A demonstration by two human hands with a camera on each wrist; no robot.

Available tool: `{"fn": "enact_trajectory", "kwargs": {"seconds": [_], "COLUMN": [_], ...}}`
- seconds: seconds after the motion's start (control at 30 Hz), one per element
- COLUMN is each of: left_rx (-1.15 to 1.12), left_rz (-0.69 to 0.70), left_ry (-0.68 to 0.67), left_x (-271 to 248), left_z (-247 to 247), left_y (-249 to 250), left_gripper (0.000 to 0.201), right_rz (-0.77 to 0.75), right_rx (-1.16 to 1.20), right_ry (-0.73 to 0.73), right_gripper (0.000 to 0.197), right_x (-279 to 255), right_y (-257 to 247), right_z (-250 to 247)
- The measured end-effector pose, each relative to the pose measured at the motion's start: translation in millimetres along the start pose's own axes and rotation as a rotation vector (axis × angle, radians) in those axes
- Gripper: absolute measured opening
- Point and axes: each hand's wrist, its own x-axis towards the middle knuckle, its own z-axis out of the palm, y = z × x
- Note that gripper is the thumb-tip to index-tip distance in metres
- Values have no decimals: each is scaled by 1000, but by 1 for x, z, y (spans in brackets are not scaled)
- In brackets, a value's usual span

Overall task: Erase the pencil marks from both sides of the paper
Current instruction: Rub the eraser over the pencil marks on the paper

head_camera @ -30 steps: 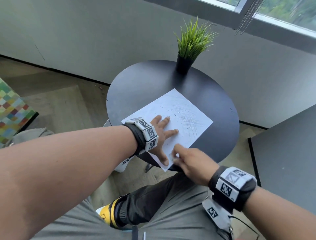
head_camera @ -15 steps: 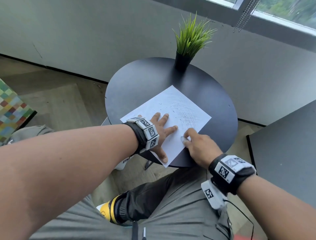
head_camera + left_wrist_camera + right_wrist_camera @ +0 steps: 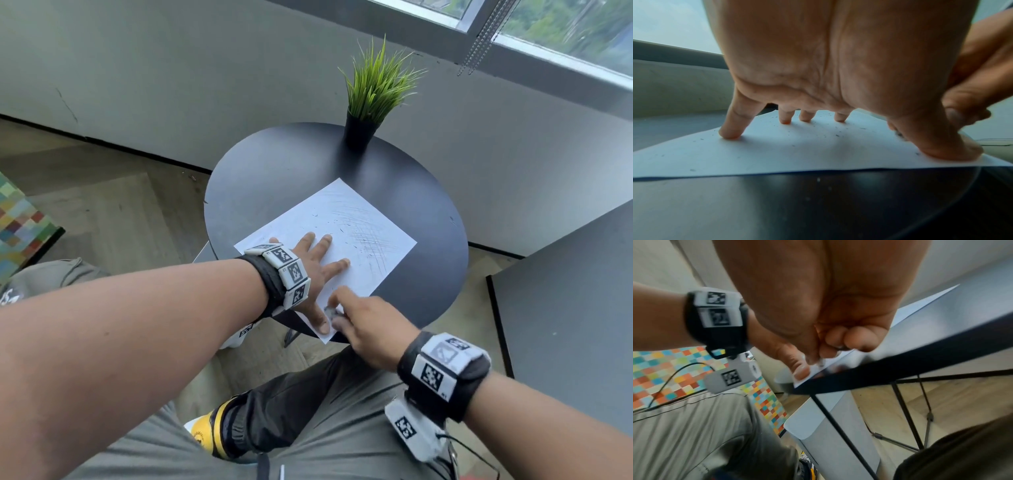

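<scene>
At the near rim of the round black table (image 3: pixel 267 178), the right hand (image 3: pixel 370 329) has its fingers curled tight around a small eraser (image 3: pixel 330 312), which is blurred and mostly hidden; it touches the near corner of the paper (image 3: pixel 342 240). Just beside it, the left hand (image 3: pixel 310 270) lies flat on the paper's near half, fingers spread and straight, the thumb (image 3: pixel 947 146) and fingertips (image 3: pixel 729 133) pressing the sheet down. Dark crumbs (image 3: pixel 836 135) lie scattered on the sheet around that hand. The paper lies on the table's near half, turned so one corner points toward the person. Its far half carries faint grey pencil marks (image 3: pixel 370 236). At the table's far rim stands a potted grass plant (image 3: pixel 373 92), well apart from the paper.
</scene>
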Motion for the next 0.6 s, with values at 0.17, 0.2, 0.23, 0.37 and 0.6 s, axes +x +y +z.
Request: {"fn": "enact_trajectory", "kwargs": {"seconds": [0.17,0.2,0.23,0.37,0.6], "left_rx": [-12,-15,-18,-11,-22], "left_rz": [-3,-4,-7,-2,0], "left_ry": [-18,-22,-22,-3,-15], "left_x": [-1,-2,-1,0,-3], "left_z": [-2,-2,-1,2,-1], "left_y": [1,2,1,0,0], "left_gripper": [133,133,133,133,131], "right_rz": [226,215,167,83,334], "right_rx": [79,73,33,-11,220], "right_ry": [195,182,135,53,181], "right_gripper": [18,15,14,14,14], "right_x": [18,17,14,7,20], "right_y": [34,33,26,17,59], "right_z": [-23,-23,-21,-10,-38]}}
